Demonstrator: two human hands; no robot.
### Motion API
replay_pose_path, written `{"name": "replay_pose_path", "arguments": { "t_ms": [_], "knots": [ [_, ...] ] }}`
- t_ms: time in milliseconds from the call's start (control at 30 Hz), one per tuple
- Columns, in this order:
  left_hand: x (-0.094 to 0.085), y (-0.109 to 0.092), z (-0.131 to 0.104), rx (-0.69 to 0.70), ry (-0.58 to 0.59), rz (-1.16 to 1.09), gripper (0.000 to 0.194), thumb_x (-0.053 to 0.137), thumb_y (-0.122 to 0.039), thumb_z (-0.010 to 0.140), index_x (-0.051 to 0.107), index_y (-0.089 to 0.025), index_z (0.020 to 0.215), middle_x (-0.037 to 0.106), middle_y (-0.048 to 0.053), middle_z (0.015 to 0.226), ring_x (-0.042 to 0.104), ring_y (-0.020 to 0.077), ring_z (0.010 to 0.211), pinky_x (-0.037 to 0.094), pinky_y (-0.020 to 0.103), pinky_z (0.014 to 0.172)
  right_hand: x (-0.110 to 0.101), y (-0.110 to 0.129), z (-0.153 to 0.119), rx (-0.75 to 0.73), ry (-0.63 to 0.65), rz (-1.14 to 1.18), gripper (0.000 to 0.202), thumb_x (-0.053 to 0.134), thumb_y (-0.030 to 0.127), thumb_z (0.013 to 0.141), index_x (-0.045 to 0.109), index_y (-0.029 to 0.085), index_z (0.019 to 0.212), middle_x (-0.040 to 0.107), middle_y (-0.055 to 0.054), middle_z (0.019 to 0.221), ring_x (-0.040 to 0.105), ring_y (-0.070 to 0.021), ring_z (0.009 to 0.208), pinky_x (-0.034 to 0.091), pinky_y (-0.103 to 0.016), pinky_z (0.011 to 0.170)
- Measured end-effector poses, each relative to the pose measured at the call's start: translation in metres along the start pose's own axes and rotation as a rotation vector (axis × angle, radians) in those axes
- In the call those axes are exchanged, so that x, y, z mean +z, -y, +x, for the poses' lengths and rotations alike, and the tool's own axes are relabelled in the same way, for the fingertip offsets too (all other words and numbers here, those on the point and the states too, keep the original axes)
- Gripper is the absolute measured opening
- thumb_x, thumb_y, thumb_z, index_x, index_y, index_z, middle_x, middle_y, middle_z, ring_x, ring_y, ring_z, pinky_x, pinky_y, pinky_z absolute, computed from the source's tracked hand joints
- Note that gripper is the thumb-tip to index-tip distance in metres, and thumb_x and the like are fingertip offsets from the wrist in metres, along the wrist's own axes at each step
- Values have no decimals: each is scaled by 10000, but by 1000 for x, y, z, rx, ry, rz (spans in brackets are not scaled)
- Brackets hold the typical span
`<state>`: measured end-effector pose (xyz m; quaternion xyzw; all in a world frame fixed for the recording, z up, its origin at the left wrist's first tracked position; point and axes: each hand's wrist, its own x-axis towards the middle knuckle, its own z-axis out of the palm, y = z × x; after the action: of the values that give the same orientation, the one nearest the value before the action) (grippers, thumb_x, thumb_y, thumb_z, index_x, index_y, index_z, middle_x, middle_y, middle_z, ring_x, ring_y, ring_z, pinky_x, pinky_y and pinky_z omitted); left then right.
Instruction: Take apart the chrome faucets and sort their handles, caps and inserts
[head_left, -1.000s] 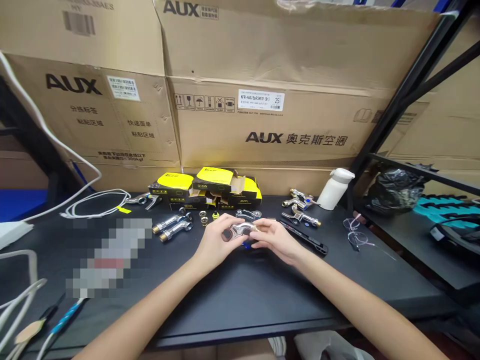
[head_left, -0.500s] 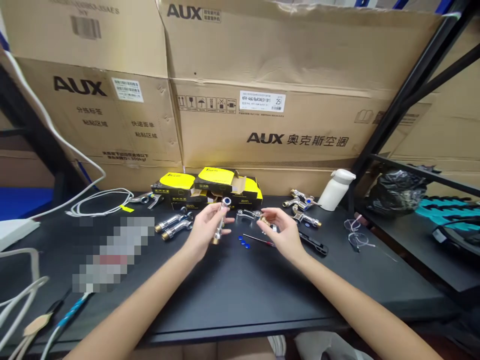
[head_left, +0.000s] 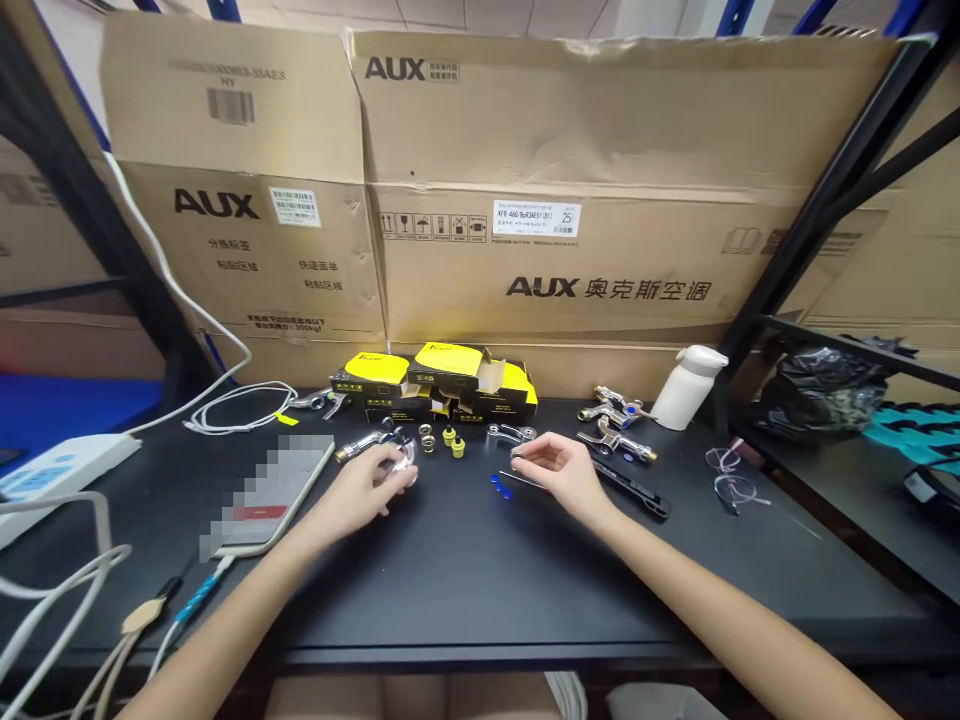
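Observation:
My left hand (head_left: 367,487) is closed on a chrome faucet body (head_left: 409,466), low over the table or resting on it; I cannot tell which. Another chrome faucet body with a brass end (head_left: 358,447) lies just beyond the fingers. My right hand (head_left: 566,478) pinches a small metal piece (head_left: 515,456), mostly covered by the fingertips. Below those fingers lie a thin screwdriver (head_left: 523,480) and several blue caps (head_left: 496,486). Two yellow-green valve cartridges (head_left: 458,449) and some brass nuts (head_left: 427,441) stand between the hands. A chrome lever handle (head_left: 511,433) lies behind my right fingertips.
Yellow-and-black boxes (head_left: 450,362) stack at the back before large cartons (head_left: 600,130). More faucets (head_left: 616,443), a black tool (head_left: 637,492), a white bottle (head_left: 690,388) and glasses (head_left: 735,488) lie right. A phone (head_left: 281,510), cables and a power strip (head_left: 67,478) occupy the left.
My left hand has moved left and lowered the faucet body from upright. My right hand keeps its pinch near the lever handle. Cartridges and nuts now show, and the view has tilted up.

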<state>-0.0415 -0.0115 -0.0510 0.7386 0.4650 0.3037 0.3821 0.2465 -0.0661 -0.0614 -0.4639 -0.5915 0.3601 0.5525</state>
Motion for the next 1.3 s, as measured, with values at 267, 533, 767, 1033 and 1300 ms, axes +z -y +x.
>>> {"name": "replay_pose_path", "arguments": {
  "t_ms": [267, 533, 767, 1033, 1300],
  "knots": [
    [2, 21, 2, 202, -170, 395, 349, 519, -481, 816, 613, -186, 977, 664, 55, 871, 613, 205, 736, 471, 310, 677, 55, 5, 29, -297, 219, -439, 129, 611, 254, 813, 631, 169, 908, 661, -53, 891, 622, -167, 814, 504, -319, 776],
    [6, 27, -3, 306, -172, 578, 357, 354, -414, 920, 611, -186, 1017, 613, 94, 1002, 563, 243, 965, 441, 397, 871, 99, -3, 58, -377, 279, -964, 119, 575, 192, 844, 657, 168, 761, 664, -57, 800, 607, -180, 758, 427, -261, 668],
    [-2, 24, -5, 445, -154, 725, 237, 502, -351, 852, 625, -209, 996, 619, 87, 989, 565, 249, 923, 438, 386, 834, 93, 0, 50, -399, 244, -992, 181, 539, 305, 885, 663, 175, 868, 650, -70, 941, 610, -172, 795, 419, -253, 682],
    [-10, 18, 4, 443, -181, 834, 218, 495, -346, 851, 638, -211, 945, 636, 80, 967, 559, 258, 878, 431, 370, 755, -26, 20, 49, -248, 158, -859, 188, 555, 314, 851, 673, 169, 868, 687, -31, 807, 573, -129, 609, 413, -243, 596],
    [29, -32, 34, 657, -128, 737, 210, 433, -278, 899, 611, -190, 968, 627, 69, 993, 550, 217, 930, 419, 352, 808, -75, 2, 42, -136, 268, -978, 123, 686, 250, 713, 696, 163, 800, 695, -49, 771, 608, -192, 729, 425, -271, 663]
  ]
}}
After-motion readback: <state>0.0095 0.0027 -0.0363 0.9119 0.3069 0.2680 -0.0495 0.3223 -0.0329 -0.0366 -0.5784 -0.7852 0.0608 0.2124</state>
